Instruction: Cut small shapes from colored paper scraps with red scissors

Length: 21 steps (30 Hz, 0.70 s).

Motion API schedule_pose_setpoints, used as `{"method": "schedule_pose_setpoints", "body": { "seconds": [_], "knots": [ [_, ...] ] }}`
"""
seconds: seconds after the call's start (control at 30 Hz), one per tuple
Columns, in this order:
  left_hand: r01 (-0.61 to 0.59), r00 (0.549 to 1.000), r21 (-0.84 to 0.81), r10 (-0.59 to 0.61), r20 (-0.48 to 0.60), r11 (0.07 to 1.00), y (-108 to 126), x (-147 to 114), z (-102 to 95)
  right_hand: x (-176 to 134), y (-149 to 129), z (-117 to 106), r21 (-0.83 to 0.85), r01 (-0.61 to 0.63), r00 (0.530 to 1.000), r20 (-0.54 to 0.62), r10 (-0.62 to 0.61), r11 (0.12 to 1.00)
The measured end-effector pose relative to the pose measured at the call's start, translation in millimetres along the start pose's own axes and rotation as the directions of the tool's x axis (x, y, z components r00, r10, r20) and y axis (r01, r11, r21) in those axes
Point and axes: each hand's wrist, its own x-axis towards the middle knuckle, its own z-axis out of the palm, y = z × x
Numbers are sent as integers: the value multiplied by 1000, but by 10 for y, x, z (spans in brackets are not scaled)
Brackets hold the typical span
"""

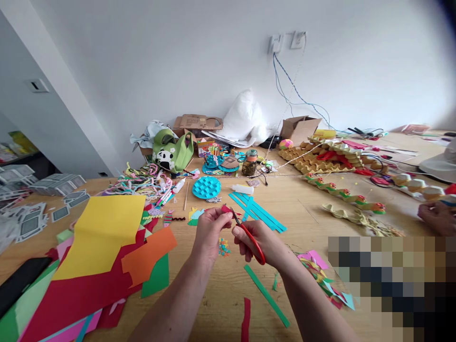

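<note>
My left hand (211,229) is closed in a pinch on a small piece of red paper (225,208), which shows just above the fingertips. My right hand (257,240) grips a pair of scissors (257,248) by the red handles. The dark blades point up and left, close beside the red paper; whether they touch it I cannot tell. Beneath the hands lies a little heap of coloured paper snippets (223,247). Nearer me are a green paper strip (266,295) and a red paper strip (245,319). Blue paper strips (261,212) lie beyond my right hand.
Coloured sheets, a yellow one (107,232) on top, spread at left. Paper scraps (322,278) lie at right. A blue scalloped disc (206,188), a glue bottle (242,189), a jar (250,164) and egg cartons (302,159) stand farther back. Another person's hand (436,216) is at far right.
</note>
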Motion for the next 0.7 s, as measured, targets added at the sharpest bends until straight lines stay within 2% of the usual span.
{"method": "schedule_pose_setpoints", "body": {
  "seconds": [0.17, 0.7],
  "knots": [
    [-7, 999, 33, 6, 40, 999, 7, -5, -5, -10, -30, 1, 3, -39, 999, -1, 39, 999],
    [33, 997, 28, -35, 69, 999, 8, 16, -26, -45, -54, -32, -15, -30, 999, 14, 31, 999]
  ]
}}
